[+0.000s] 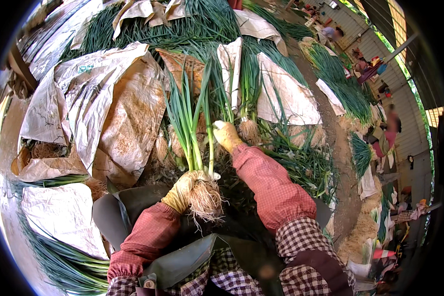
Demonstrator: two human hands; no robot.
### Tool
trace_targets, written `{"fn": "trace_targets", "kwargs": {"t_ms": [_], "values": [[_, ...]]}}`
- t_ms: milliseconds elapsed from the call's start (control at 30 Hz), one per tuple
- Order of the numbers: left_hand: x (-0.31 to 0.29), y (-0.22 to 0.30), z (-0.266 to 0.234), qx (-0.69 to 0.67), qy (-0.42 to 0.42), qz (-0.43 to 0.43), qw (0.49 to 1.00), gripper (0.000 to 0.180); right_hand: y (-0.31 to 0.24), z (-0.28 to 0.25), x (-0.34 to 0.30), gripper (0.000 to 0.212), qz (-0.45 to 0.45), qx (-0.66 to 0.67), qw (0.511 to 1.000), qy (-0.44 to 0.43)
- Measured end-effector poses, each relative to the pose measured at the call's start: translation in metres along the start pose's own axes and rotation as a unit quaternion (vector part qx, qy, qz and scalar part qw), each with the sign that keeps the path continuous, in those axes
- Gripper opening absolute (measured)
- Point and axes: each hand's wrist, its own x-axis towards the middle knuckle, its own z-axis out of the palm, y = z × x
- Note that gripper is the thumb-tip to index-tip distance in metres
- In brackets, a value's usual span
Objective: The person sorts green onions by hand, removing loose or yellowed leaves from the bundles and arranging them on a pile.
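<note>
My left hand (pixel 180 190), in a yellowed work glove, is closed round the lower stems of a small bunch of green onions (pixel 195 143). Their pale, tangled roots (pixel 205 200) hang out below the fist, and the long leaves point upward and away. My right hand (pixel 226 135), gloved alike, is raised just right of the bunch's outermost stalk. Its fingers are curled together, with the tips close beside that stalk; what they pinch, if anything, is too small to make out. Behind it stand more rooted green onions (pixel 249 129).
White woven sacks (pixel 86 93) partly cover green onion heaps ahead and left. Loose leaves and trimmings (pixel 301 165) lie right of my forearm. A dirt path (pixel 338 148) runs along the right, with further onion piles (pixel 343 93) and people (pixel 389 130) beyond. An onion pile (pixel 64 256) lies lower left.
</note>
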Motion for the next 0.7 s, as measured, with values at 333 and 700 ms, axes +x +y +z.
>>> {"fn": "trace_targets", "kwargs": {"t_ms": [333, 700], "values": [[-0.036, 0.035, 0.034, -0.089, -0.118, 0.153, 0.977, 0.028, 0.049, -0.251, -0.004, 0.014, 0.089, 0.348, 0.799, 0.482], [0.003, 0.012, 0.001, -0.033, -0.007, 0.047, 0.998, 0.032, 0.034, -0.004, 0.002, 0.07, 0.191, -0.228, 0.948, 0.117]]}}
